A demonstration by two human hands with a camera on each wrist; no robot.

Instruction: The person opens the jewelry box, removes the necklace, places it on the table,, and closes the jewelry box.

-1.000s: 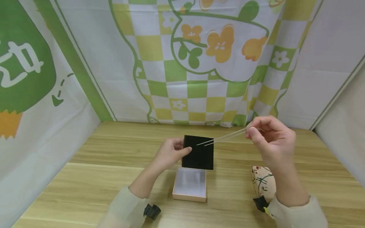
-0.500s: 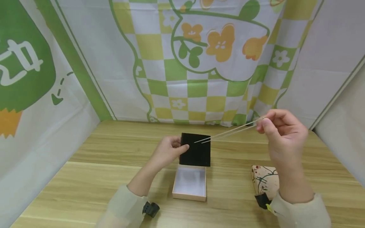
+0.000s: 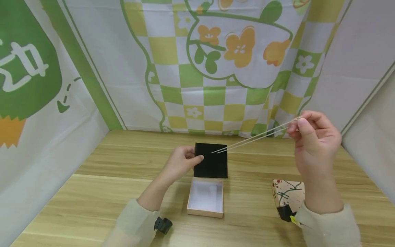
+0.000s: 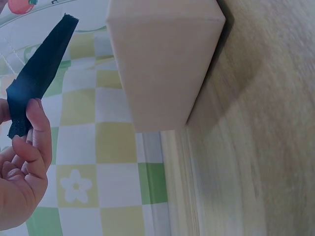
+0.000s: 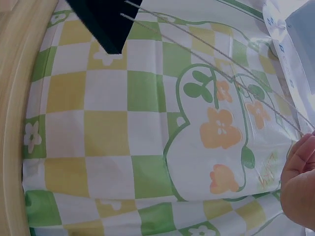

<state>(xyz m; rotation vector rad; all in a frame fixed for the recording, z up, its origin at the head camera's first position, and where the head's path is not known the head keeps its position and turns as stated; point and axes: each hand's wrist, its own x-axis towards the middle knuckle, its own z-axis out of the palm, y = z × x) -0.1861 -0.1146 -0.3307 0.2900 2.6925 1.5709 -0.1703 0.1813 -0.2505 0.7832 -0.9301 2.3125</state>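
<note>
My left hand (image 3: 180,164) grips a thin black square pad (image 3: 213,166) by its left edge, thumb on the face. From the pad, two strands of a fine chain necklace (image 3: 257,136) stretch up to the right, taut. Their far end is pinched between thumb and fingertips of my right hand (image 3: 319,145), raised at the right. Below the pad an open shallow box (image 3: 205,213) with a pale inside stands on the table. In the right wrist view the chain (image 5: 211,69) leaves the pad (image 5: 106,22); any pendant is hidden.
A patterned box lid (image 3: 287,190) with branches and red blossoms lies on the wooden table (image 3: 247,206) at the right, partly behind the right wrist. A checked floral curtain (image 3: 213,99) hangs behind the table's far edge.
My right hand has moved up and to the right, with a longer stretch of chain showing between it and the pad. The left hand and pad have shifted slightly left and up.
</note>
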